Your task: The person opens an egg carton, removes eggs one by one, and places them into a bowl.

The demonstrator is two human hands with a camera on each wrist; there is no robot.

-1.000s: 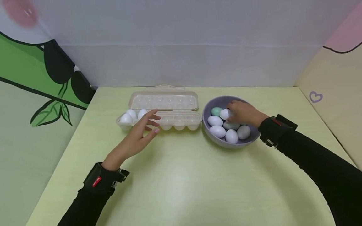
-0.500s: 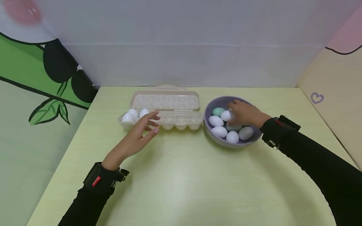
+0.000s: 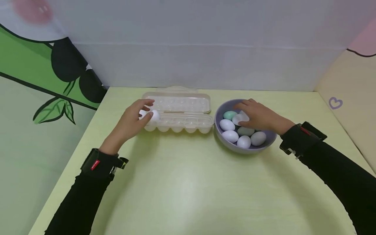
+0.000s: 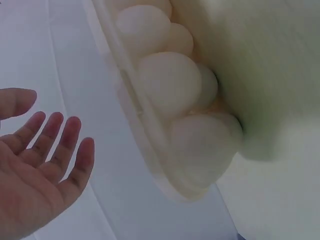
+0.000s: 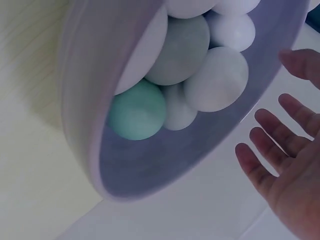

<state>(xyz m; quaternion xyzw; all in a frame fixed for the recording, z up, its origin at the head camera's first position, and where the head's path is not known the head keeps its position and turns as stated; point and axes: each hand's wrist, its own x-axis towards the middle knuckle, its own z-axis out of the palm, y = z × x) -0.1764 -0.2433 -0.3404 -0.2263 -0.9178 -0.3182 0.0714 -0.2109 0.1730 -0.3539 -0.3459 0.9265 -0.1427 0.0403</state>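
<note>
My left hand [image 3: 127,120] hovers over the left end of the clear plastic egg carton [image 3: 188,121], fingers relaxed and thumb apart. White eggs [image 3: 155,116] in that end are partly hidden behind the fingers. In the left wrist view the palm and spread fingertips [image 4: 71,131] stand apart from the carton's eggs. My right hand [image 3: 261,115] is over the purple bowl [image 3: 220,138], above a white egg [image 3: 235,120]. The right wrist view shows its fingers loosely spread, holding nothing, beyond the rim. Beside that egg lies a green egg [image 5: 137,111]; several white and grey eggs fill the bowl.
The carton's lid [image 3: 182,102] lies open toward the back wall [image 3: 194,65]. Carton and bowl stand close side by side on the pale wooden table [image 3: 182,182]. Painted panels flank the table left and right.
My left hand has moved back and left over the carton's eggs. My right hand has risen slightly off the white egg, its fingers spreading. The head view has shifted a little.
</note>
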